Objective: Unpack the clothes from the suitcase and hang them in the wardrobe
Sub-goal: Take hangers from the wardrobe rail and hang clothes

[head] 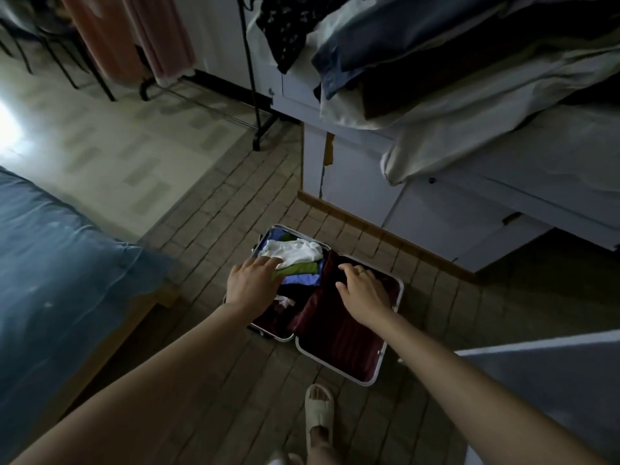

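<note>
the room is dim and bluish. a hard white glare burns out the pale patterned floor (20,129) at the left edge, where the light enters. the open maroon-lined suitcase (339,330) lies in deep shadow, its dark clothes hard to tell apart. wide-angle distortion bends the white cabinet (436,203) and stretches the forearms. detail is soft and grainy throughout.

You had the suitcase (375,374) open, its lining dark maroon and its rim pale silver. Inside it you saw a white garment (295,251), a green one (298,269) and a periwinkle-blue one (300,279). Beside you the bedcover (60,263) was blue, the slipper (318,407) cream, the hanging cloth (127,31) salmon pink.
</note>
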